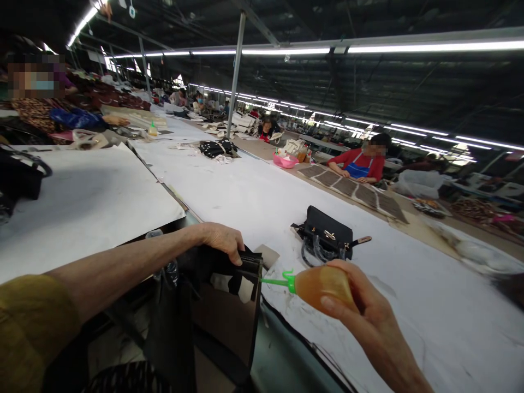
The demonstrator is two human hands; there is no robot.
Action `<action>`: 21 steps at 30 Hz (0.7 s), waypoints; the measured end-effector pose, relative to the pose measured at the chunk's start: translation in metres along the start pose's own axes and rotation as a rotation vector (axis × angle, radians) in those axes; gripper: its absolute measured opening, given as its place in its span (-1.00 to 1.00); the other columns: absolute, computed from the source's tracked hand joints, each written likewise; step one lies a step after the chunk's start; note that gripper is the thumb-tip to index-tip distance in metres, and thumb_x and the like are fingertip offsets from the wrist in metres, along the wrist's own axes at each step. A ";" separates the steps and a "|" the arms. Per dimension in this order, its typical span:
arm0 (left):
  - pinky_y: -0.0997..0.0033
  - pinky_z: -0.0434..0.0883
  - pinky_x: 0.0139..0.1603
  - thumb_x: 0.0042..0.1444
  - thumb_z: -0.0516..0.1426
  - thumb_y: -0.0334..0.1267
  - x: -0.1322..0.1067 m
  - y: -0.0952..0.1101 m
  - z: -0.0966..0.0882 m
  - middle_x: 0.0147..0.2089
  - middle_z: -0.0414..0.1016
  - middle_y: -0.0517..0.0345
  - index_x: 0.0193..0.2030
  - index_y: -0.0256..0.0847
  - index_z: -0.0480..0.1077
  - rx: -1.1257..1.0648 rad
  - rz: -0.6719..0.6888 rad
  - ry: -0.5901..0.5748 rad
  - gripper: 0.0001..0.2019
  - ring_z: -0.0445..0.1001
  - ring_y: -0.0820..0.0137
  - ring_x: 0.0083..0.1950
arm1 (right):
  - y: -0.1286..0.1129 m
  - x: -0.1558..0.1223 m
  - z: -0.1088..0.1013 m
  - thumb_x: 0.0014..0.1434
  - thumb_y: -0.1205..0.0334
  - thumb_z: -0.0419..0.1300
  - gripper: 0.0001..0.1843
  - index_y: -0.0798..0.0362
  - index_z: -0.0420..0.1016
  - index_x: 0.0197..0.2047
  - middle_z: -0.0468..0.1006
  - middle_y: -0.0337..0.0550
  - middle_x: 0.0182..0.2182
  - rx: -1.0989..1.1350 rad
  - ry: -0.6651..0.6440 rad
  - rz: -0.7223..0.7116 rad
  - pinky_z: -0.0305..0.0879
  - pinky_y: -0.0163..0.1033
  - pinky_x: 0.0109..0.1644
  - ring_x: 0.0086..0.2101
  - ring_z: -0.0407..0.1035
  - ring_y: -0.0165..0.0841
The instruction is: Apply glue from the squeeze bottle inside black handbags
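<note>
My right hand (364, 305) is wrapped round a squeeze bottle (321, 286) of amber liquid. Its green nozzle (278, 281) points left, and the tip is at the edge of a dark bag piece (227, 327); whether it touches, I cannot tell. With thumb and fingers my left hand (223, 240) grips the top edge of that bag piece, near the nozzle tip. The piece has a brown inner face with pale patches, and its lower part hangs below the table edge. Beyond the bottle a small black handbag (329, 229) with gold hardware lies on the white table.
A long white-covered table (254, 191) runs away from me. A dark striped bundle (216, 148) and a pink basin (285, 160) are farther off. Across the table a person in red (360, 161) bends over brown panels (347, 185). Another person sits at far left, near a small bottle (153, 130).
</note>
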State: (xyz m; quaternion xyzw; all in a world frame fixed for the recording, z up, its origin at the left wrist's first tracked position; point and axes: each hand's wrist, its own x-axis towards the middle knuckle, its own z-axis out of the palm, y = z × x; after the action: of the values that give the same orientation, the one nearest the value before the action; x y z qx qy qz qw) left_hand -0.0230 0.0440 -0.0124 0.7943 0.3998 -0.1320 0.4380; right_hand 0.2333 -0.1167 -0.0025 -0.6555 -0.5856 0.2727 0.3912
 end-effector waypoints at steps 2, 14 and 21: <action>0.48 0.39 -0.41 -0.17 0.17 -0.20 0.000 0.000 0.000 -0.40 0.54 0.15 -0.28 -0.25 0.53 0.006 0.002 0.000 -0.71 0.45 0.33 -0.36 | -0.001 -0.001 -0.001 -0.02 -0.09 0.20 -0.47 -0.06 0.26 -0.01 0.48 -0.27 -0.31 0.017 0.007 0.004 0.24 -0.24 -0.24 -0.29 0.34 -0.25; 0.50 0.33 -0.44 -0.18 0.17 -0.19 0.005 0.002 -0.001 -0.39 0.54 0.15 -0.26 -0.26 0.54 0.040 0.035 0.018 -0.69 0.41 0.35 -0.37 | 0.026 0.008 -0.003 0.00 -0.14 0.21 -0.41 -0.06 0.22 0.04 0.48 -0.26 -0.27 -0.050 -0.085 0.002 0.29 -0.22 -0.21 -0.27 0.36 -0.25; 0.51 0.33 -0.44 -0.15 0.16 -0.17 0.008 -0.004 0.000 -0.40 0.55 0.16 -0.26 -0.24 0.53 0.002 0.047 0.001 -0.70 0.41 0.38 -0.40 | 0.013 -0.006 0.000 -0.03 -0.09 0.23 -0.42 -0.06 0.25 0.02 0.49 -0.26 -0.25 0.009 -0.122 0.069 0.26 -0.22 -0.21 -0.25 0.35 -0.23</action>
State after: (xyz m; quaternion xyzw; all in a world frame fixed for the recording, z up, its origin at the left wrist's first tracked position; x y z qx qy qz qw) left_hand -0.0210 0.0497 -0.0191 0.8040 0.3812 -0.1214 0.4400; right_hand 0.2395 -0.1222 -0.0137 -0.6555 -0.5842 0.3283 0.3482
